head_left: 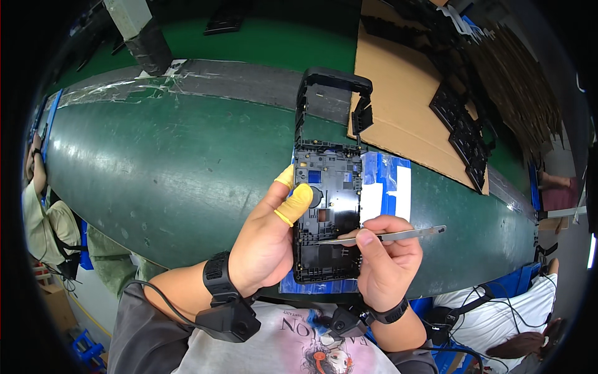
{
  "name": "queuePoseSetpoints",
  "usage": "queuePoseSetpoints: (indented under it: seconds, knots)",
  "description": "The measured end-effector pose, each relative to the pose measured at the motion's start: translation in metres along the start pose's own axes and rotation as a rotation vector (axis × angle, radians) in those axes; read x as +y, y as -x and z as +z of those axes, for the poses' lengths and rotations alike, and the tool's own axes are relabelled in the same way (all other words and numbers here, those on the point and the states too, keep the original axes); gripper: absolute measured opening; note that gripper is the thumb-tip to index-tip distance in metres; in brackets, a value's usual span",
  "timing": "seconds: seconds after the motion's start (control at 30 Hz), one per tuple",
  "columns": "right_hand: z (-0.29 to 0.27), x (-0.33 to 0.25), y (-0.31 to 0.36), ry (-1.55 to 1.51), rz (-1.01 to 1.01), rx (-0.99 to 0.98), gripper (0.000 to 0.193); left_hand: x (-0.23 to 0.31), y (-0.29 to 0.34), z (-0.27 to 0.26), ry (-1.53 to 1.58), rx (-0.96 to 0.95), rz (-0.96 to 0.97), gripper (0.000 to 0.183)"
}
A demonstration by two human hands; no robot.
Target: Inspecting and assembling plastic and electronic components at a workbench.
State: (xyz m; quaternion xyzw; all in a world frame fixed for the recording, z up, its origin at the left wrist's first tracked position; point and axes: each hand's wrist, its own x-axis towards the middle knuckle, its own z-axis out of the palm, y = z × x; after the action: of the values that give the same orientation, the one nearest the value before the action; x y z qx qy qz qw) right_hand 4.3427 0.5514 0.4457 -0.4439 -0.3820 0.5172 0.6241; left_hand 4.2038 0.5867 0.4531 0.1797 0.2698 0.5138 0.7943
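My left hand (265, 234) grips the left edge of a black plastic housing (339, 193), with yellow finger cots on the thumb and a finger. The housing is upright, its ribbed inner side facing me, and an open frame rises from its top. My right hand (389, 258) is closed around slim metal tweezers (405, 234). Their thin tip points left, over the lower part of the housing; whether it touches the plastic I cannot tell. Behind the housing lie blue-and-clear plastic bags (389, 171) with white labels, partly hidden by it.
The green tabletop (168, 162) has a dark taped strip across it. At the far right, black plastic parts (461, 134) lie on a cardboard sheet (395, 93), near stacked cardboard (523, 81). A post (140, 37) stands at the back left. Other people sit on both sides.
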Motion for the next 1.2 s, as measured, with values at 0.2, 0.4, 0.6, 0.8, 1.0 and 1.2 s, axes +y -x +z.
queuePoseSetpoints:
  seconds: [0.2,0.4,0.6,0.8,1.0,1.2]
  knots:
    - [-0.005,-0.002,-0.001,0.024,0.004,0.002,0.017,-0.004,0.000,-0.008,-0.136,-0.123,0.029,0.077]
    - [-0.029,-0.020,-0.025,-0.089,-0.141,0.109,0.015,0.006,-0.001,-0.007,-0.212,-0.037,0.139,0.085]
    - [-0.043,0.006,-0.046,0.129,-0.034,0.126,0.014,0.015,-0.007,-0.004,-0.091,0.073,0.173,0.041]
    - [-0.042,0.003,-0.040,0.197,0.015,0.114,0.014,0.011,-0.011,-0.009,-0.012,0.109,0.106,0.031]
    - [-0.042,0.006,-0.040,0.228,0.019,0.109,0.015,0.011,-0.012,-0.005,-0.019,0.115,0.117,0.031]
    - [-0.041,0.007,-0.040,0.222,0.032,0.104,0.015,0.010,-0.011,-0.005,-0.018,0.114,0.096,0.031]
